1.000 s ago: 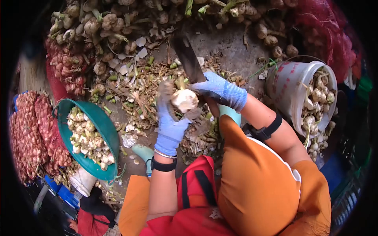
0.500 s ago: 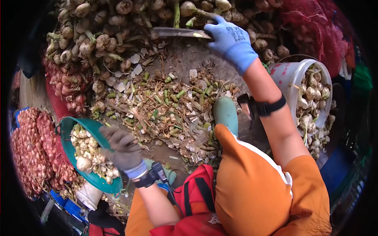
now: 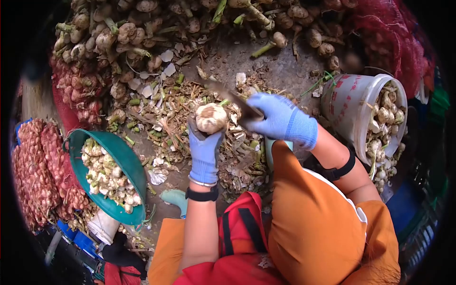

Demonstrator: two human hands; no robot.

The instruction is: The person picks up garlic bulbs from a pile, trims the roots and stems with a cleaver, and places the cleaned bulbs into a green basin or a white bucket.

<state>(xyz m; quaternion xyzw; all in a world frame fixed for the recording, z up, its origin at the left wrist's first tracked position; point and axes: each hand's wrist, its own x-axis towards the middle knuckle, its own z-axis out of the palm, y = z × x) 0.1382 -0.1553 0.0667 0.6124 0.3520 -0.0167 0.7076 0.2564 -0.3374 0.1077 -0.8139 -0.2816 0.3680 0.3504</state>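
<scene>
My left hand (image 3: 204, 151), in a blue and grey work glove, is closed around a large garlic bulb (image 3: 211, 118) with dirt on its skin. A short green stem points up and right from the bulb. My right hand (image 3: 281, 118), in a blue glove, grips a knife (image 3: 240, 105) whose blade is blurred. The blade lies just above and right of the bulb, near the stem; whether it touches cannot be made out. Under both hands lies a heap of cut stems and dry skins (image 3: 173, 128).
Uncut garlic (image 3: 128, 33) is piled along the far side. A green basin (image 3: 140, 175) with trimmed bulbs stands at the left, by red net sacks (image 3: 35, 171). A white bucket (image 3: 344, 99) with garlic lies tipped at the right, near another red net (image 3: 384, 38).
My left hand has moved from beside the green basin to the middle and now holds a garlic bulb. My right hand has come back from the far pile with the knife.
</scene>
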